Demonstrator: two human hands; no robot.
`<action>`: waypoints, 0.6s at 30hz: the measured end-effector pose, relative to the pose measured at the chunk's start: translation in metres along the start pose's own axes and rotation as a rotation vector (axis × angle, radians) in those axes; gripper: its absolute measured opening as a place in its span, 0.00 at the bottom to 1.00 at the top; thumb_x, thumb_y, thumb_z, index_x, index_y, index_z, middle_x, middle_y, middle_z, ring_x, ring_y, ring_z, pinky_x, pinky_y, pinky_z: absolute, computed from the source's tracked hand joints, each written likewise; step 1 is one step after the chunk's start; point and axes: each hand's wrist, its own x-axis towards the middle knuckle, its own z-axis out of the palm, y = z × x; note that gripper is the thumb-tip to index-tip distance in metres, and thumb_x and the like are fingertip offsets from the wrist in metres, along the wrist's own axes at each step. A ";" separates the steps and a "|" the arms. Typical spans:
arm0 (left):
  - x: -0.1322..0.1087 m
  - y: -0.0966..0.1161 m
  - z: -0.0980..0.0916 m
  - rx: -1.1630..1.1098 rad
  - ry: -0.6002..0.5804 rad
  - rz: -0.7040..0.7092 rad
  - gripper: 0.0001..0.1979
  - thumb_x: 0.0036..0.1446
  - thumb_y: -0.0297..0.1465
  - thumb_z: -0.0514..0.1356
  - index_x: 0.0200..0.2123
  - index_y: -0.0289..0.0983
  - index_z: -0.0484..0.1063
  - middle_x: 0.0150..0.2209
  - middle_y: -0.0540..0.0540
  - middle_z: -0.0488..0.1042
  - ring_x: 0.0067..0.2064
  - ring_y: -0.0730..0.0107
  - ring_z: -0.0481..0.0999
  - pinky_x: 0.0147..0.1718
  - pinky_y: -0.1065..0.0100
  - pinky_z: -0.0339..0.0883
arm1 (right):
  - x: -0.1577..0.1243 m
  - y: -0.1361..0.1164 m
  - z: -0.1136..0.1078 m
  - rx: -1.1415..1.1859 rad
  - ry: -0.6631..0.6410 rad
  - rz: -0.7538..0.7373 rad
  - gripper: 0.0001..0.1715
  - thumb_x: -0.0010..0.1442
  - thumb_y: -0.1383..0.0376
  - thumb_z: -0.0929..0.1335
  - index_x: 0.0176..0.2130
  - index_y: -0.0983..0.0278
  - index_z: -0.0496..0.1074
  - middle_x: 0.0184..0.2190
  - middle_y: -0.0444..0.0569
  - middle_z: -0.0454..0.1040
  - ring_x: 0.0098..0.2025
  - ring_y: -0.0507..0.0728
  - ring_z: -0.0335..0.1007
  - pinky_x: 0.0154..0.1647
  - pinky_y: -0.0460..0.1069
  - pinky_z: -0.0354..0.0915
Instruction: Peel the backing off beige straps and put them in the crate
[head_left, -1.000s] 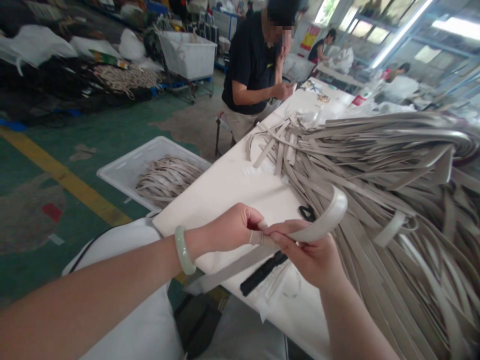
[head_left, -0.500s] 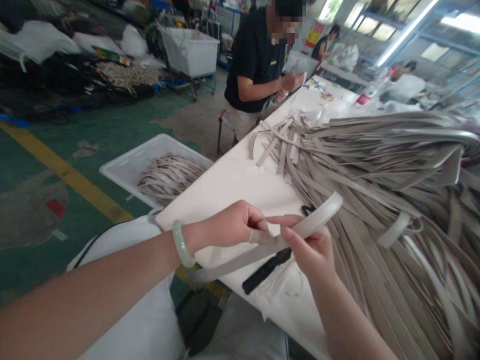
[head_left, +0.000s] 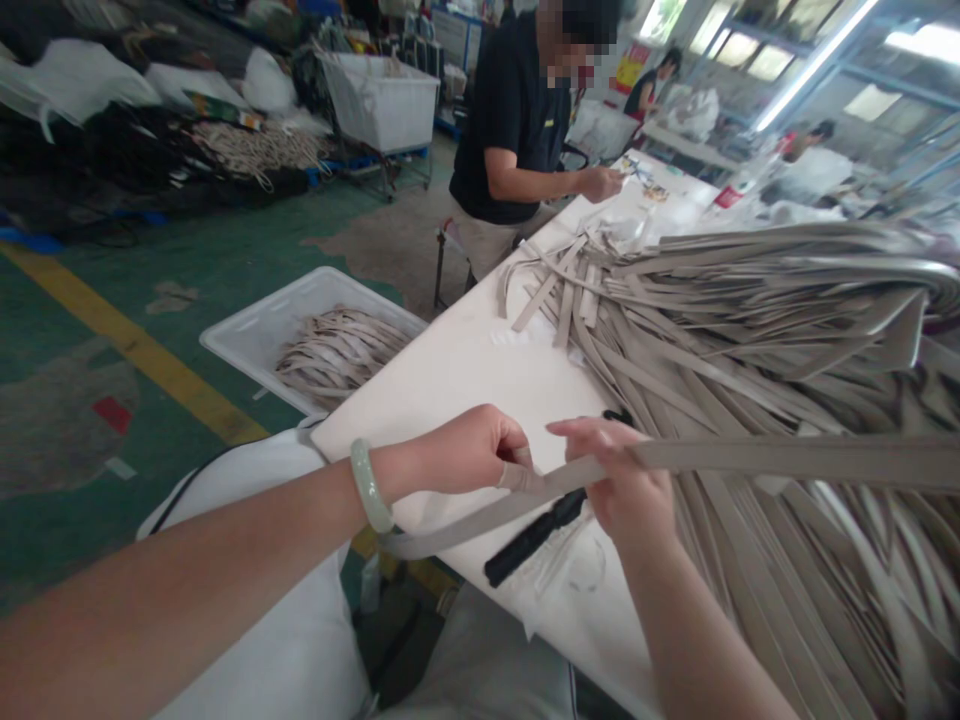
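A long flat grey-beige strap runs across in front of me, from below my left wrist out past the right edge of the view. My left hand, with a pale green bangle on its wrist, pinches the strap over the white table. To its right, my right hand has the same strap passing through its fingers, the index finger stretched out to the left. Under the strap and between the hands lies a black-handled tool; its working end is hidden.
A large heap of similar straps covers the right of the white table. On the floor left of it stands a white bin with straps inside. A co-worker in a dark shirt works at the table's far side.
The strap's curled loop above my right hand has gone; the strap now stretches straight out to the right. My right hand has turned and moved slightly off my left, which stays nearly still.
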 end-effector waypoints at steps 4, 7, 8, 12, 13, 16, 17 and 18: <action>0.000 -0.001 -0.001 0.107 -0.023 -0.050 0.09 0.49 0.32 0.68 0.26 0.31 0.78 0.23 0.49 0.74 0.26 0.75 0.66 0.26 0.73 0.56 | 0.011 -0.018 -0.019 0.135 0.327 -0.152 0.19 0.62 0.59 0.66 0.25 0.64 0.80 0.14 0.43 0.61 0.18 0.49 0.51 0.19 0.47 0.49; 0.002 0.000 0.001 0.036 -0.014 -0.040 0.09 0.48 0.33 0.68 0.27 0.31 0.79 0.23 0.50 0.73 0.25 0.76 0.65 0.25 0.73 0.55 | 0.007 -0.015 -0.018 -0.002 0.313 -0.131 0.22 0.65 0.59 0.65 0.27 0.63 0.80 0.17 0.46 0.66 0.19 0.50 0.55 0.20 0.48 0.51; 0.003 0.000 0.003 -0.013 -0.005 -0.027 0.10 0.48 0.34 0.69 0.27 0.31 0.78 0.22 0.50 0.72 0.25 0.77 0.64 0.25 0.73 0.55 | 0.003 -0.011 -0.013 -0.075 0.245 -0.111 0.22 0.66 0.58 0.64 0.29 0.63 0.81 0.18 0.46 0.67 0.21 0.50 0.57 0.21 0.48 0.52; 0.006 0.001 0.006 -0.227 0.006 0.095 0.12 0.50 0.36 0.68 0.29 0.32 0.78 0.24 0.51 0.72 0.26 0.76 0.64 0.28 0.72 0.57 | -0.008 0.012 0.016 -0.270 -0.034 -0.162 0.20 0.69 0.59 0.61 0.44 0.59 0.80 0.26 0.46 0.66 0.29 0.52 0.63 0.30 0.49 0.60; 0.007 0.000 0.006 -0.252 0.004 0.117 0.11 0.51 0.36 0.67 0.30 0.32 0.78 0.25 0.51 0.72 0.27 0.76 0.65 0.29 0.72 0.57 | -0.008 0.015 0.020 -0.270 -0.075 -0.193 0.19 0.69 0.59 0.61 0.47 0.57 0.79 0.29 0.47 0.67 0.33 0.54 0.65 0.33 0.50 0.63; 0.007 -0.002 0.004 -0.185 0.011 0.100 0.11 0.51 0.36 0.67 0.28 0.32 0.78 0.24 0.51 0.71 0.27 0.76 0.63 0.28 0.72 0.55 | -0.003 0.016 0.021 -0.153 -0.067 -0.216 0.18 0.66 0.57 0.63 0.52 0.54 0.76 0.43 0.51 0.71 0.48 0.59 0.67 0.46 0.55 0.67; 0.007 -0.003 0.003 -0.154 0.017 0.079 0.12 0.50 0.36 0.67 0.26 0.31 0.77 0.22 0.51 0.70 0.25 0.77 0.62 0.26 0.72 0.53 | 0.000 0.014 0.018 -0.086 -0.033 -0.190 0.19 0.66 0.56 0.63 0.52 0.54 0.76 0.47 0.51 0.71 0.50 0.59 0.67 0.49 0.56 0.67; 0.007 -0.003 0.002 -0.139 0.025 0.057 0.12 0.49 0.36 0.68 0.25 0.31 0.77 0.21 0.52 0.69 0.24 0.78 0.61 0.25 0.72 0.52 | 0.002 0.011 0.014 -0.017 0.003 -0.162 0.19 0.67 0.55 0.62 0.50 0.54 0.77 0.49 0.51 0.72 0.51 0.60 0.69 0.51 0.57 0.67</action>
